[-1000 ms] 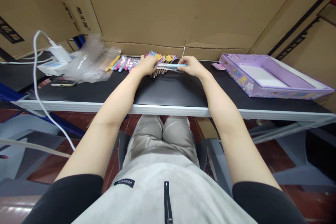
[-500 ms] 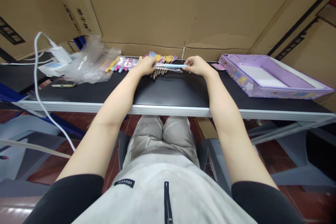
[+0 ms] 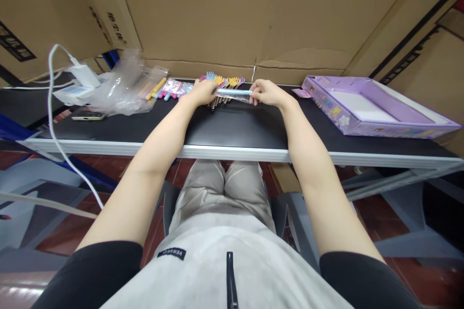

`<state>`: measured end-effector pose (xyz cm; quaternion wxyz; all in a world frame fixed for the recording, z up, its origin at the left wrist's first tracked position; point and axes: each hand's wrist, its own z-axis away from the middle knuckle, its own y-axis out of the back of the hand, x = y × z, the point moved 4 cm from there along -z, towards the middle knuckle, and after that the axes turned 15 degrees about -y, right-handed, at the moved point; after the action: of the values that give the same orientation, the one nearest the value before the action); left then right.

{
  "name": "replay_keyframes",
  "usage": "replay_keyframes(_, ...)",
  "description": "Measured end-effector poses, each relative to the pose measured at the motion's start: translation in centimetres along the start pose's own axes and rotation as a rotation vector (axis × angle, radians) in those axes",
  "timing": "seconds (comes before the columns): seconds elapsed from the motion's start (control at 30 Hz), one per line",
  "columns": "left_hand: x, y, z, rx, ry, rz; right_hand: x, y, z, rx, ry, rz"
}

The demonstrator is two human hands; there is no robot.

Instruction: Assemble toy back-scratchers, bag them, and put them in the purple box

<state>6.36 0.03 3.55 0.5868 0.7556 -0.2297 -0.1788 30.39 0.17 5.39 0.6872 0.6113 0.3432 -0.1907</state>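
Observation:
My left hand (image 3: 203,91) and my right hand (image 3: 266,92) are both stretched out over the far middle of the black table (image 3: 239,128). Between them they hold a light blue pen in a clear plastic sleeve (image 3: 234,92), each hand pinching one end. Just behind the sleeve lies a row of pens with colourful hand-shaped tops (image 3: 223,80). More pens in pink, yellow and blue (image 3: 165,88) lie to the left of my left hand.
A crumpled clear plastic bag (image 3: 121,84) sits at the left, with a white charger and cable (image 3: 84,73) and a phone (image 3: 87,116) beside it. An open purple box (image 3: 366,105) stands at the right. Cardboard boxes (image 3: 232,14) wall off the back.
My right hand slid right along the sleeve, then came back a little left. The left hand has stayed put.

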Motion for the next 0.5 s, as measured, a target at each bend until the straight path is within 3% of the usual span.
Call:
replay_keyframes(0.27,-0.27,-0.71,-0.38,0.046,-0.052,0.001,-0.26,-0.25,0.22,-0.016,-0.054,-0.12)
replay_keyframes(0.5,0.11,-0.47,-0.22,0.031,-0.062,-0.018,-0.02,-0.35,-0.23,0.003,-0.016,-0.055)
